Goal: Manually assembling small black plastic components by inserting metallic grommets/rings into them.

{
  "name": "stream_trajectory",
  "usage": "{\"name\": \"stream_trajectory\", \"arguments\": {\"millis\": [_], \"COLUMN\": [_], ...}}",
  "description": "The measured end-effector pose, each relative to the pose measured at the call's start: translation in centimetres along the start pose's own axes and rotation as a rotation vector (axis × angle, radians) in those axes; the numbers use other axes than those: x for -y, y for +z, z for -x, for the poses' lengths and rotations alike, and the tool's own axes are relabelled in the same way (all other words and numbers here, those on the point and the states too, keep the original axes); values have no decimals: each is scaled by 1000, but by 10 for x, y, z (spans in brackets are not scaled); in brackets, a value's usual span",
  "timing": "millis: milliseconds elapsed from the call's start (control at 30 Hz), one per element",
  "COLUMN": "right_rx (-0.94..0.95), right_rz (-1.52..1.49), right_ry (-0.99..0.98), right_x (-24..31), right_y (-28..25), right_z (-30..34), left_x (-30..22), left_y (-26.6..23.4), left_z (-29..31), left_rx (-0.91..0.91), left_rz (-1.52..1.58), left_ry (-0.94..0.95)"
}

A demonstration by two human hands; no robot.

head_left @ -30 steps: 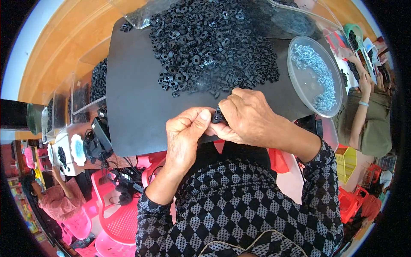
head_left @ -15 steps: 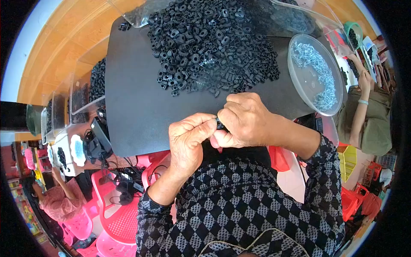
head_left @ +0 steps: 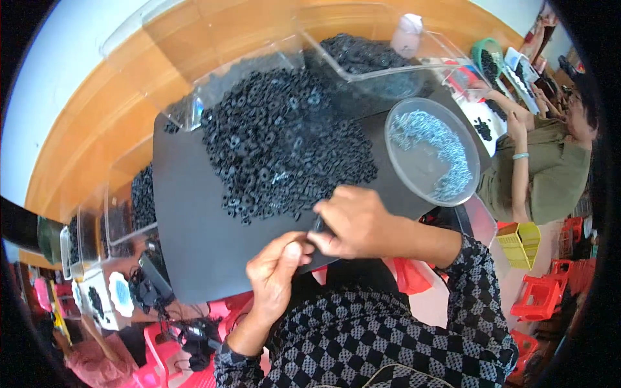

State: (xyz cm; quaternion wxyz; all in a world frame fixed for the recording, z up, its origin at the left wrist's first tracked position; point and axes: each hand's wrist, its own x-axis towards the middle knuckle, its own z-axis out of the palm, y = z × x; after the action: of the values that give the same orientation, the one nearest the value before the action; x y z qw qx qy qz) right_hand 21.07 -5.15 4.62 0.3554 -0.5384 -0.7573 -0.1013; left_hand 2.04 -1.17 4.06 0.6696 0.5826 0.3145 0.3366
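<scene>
My left hand (head_left: 278,268) is closed, its thumb pressed against the fingers. Whatever it pinches is too small to make out. Fingertip to fingertip with it, my right hand (head_left: 354,223) is wrapped round a small black plastic part (head_left: 319,225), mostly hidden by the fingers. Both hands are above the near edge of a dark tabletop (head_left: 194,258). Just beyond them spreads a large heap of small black plastic parts (head_left: 259,142). To the right of the heap, a round clear tray (head_left: 414,167) holds many tiny silvery pieces (head_left: 449,152).
A clear bin (head_left: 352,76) with black parts stands at the back. More bins line the left, beside a pink chair (head_left: 158,352). Another person (head_left: 543,165) sits at the right, near a yellow basket (head_left: 519,246) and red stools (head_left: 540,297).
The view has tilted up, so the heap and tray appear lower and the back bin shows more. My hands stay together, with their fingers slightly shifted around the small part.
</scene>
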Motion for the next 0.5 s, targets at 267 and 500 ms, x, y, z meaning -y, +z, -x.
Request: {"name": "stream_trajectory", "arguments": {"millis": [267, 500], "right_rx": [-188, -394], "right_rz": [444, 733], "right_ry": [388, -51], "right_x": [-132, -128], "right_y": [-100, -85], "right_z": [-69, -68], "left_x": [7, 11], "left_y": [-58, -80], "left_z": [-17, -39], "left_rx": [-309, -341], "left_rz": [-524, -842], "left_ry": [179, 334]}}
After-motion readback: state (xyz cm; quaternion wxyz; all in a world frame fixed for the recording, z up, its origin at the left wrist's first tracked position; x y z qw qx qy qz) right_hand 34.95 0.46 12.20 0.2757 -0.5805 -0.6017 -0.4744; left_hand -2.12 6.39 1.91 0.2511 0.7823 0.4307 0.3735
